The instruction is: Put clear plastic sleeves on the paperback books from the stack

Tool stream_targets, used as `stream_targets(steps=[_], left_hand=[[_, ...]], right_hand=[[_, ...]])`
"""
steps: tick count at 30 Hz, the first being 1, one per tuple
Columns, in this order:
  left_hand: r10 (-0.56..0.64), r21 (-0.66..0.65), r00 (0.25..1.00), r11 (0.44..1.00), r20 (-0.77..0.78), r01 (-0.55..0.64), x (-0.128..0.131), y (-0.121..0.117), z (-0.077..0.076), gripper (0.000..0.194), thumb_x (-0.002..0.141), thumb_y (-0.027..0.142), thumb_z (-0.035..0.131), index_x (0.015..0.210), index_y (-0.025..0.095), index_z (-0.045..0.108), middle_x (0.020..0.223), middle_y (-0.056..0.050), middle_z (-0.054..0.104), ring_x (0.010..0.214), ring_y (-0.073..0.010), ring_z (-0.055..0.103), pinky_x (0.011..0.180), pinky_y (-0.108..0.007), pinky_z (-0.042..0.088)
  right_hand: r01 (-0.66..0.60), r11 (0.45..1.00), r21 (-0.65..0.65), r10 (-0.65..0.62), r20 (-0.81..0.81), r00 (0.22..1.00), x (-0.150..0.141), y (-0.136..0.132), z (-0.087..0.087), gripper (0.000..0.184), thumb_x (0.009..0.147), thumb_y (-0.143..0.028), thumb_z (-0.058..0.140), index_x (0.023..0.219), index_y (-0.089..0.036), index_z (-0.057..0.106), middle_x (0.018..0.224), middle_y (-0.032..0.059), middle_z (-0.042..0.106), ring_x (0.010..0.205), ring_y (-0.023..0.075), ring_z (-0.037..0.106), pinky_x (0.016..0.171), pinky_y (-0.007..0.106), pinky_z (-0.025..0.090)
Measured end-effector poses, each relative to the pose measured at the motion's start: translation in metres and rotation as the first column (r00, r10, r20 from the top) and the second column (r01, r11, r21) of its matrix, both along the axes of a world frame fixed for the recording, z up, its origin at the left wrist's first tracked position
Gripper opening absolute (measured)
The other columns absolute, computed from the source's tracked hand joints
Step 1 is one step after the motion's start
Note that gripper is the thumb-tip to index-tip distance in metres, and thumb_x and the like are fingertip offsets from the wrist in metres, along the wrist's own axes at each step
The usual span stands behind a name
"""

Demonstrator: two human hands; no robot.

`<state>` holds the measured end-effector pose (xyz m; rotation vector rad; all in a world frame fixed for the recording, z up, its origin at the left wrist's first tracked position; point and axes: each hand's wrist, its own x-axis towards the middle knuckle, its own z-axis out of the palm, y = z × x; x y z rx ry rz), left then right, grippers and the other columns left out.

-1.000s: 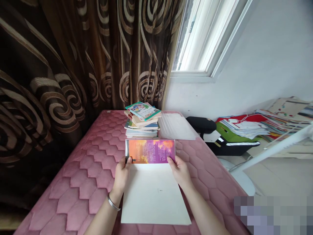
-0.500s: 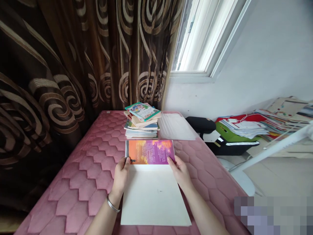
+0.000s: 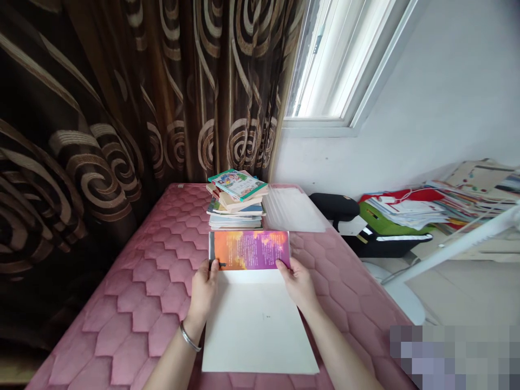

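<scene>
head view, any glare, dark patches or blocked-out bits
Head view: window glares nearly white; head view: curtain very dark toward the left edge; head view: lower right corner hidden by coarse pixel blocks; head view: print on the orange-purple panel too small to read.

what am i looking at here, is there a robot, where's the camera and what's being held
No robot here: these are a person's two bare hands. All the pictures come from one camera worn on that person's head, looking forward and down. The left hand, with a bracelet on its wrist, and the right hand grip opposite sides of what looks like an open book; its far part is an orange and purple printed panel. Beyond it, a stack of books sits on a pink quilted mattress.
</scene>
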<state>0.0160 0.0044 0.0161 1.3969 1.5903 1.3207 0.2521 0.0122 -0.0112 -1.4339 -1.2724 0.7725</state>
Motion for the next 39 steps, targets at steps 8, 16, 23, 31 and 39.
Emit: stream_targets(steps=[8,16,23,31,39], left_hand=[[0.031,0.005,0.999,1.000,0.011,-0.031,-0.001,0.005,-0.006,0.036,0.072,0.042,0.063,0.100,0.020,0.055,0.094,-0.008,0.070,0.084,-0.0223,0.066,0.072,-0.030,0.047],[0.064,0.091,0.991,0.994,-0.115,-0.054,-0.004,0.015,-0.028,0.047,0.070,0.034,0.065,0.111,0.017,0.051,0.109,-0.013,0.061,0.102,-0.0259,0.059,0.088,-0.039,0.046],[0.048,0.073,0.934,0.997,-0.354,-0.023,-0.004,0.016,-0.033,0.032,0.078,0.026,0.057,0.109,0.016,0.059,0.108,-0.013,0.052,0.092,-0.0242,0.058,0.089,-0.043,0.046],[0.027,-0.006,0.691,0.999,-0.722,-0.045,0.003,0.007,-0.013,0.027,0.087,0.023,0.044,0.096,0.022,0.069,0.106,-0.012,0.059,0.087,-0.0248,0.060,0.081,-0.044,0.045],[-0.169,-0.108,0.369,0.978,-0.914,0.178,0.038,0.000,-0.009,0.050,0.088,0.011,0.030,0.134,0.020,0.047,0.147,-0.008,0.037,0.137,-0.0244,0.029,0.112,-0.051,0.018]], right_hand=[[0.108,0.994,-0.035,-0.093,0.301,0.949,-0.004,0.003,0.004,0.039,0.082,-0.056,0.047,0.083,-0.021,0.064,0.073,0.0055,0.069,0.065,0.0212,0.061,0.059,0.029,0.044],[0.129,0.970,-0.204,0.046,0.681,0.731,-0.008,0.028,0.011,0.023,0.086,-0.037,0.048,0.086,-0.018,0.060,0.084,0.0116,0.070,0.081,0.0249,0.065,0.065,0.029,0.042],[0.169,0.940,-0.298,0.106,0.722,0.684,-0.014,0.030,0.015,0.025,0.089,-0.031,0.047,0.104,-0.013,0.056,0.101,0.0153,0.068,0.096,0.0276,0.064,0.071,0.031,0.042],[0.185,0.965,-0.187,0.004,0.714,0.700,-0.016,0.027,0.007,0.033,0.087,-0.031,0.050,0.118,-0.020,0.056,0.115,0.0117,0.062,0.098,0.0260,0.061,0.078,0.033,0.043],[0.197,0.964,-0.181,0.008,0.754,0.657,-0.019,0.023,0.007,0.027,0.087,-0.034,0.051,0.109,-0.027,0.066,0.116,0.0066,0.051,0.086,0.0173,0.062,0.076,0.028,0.046]])
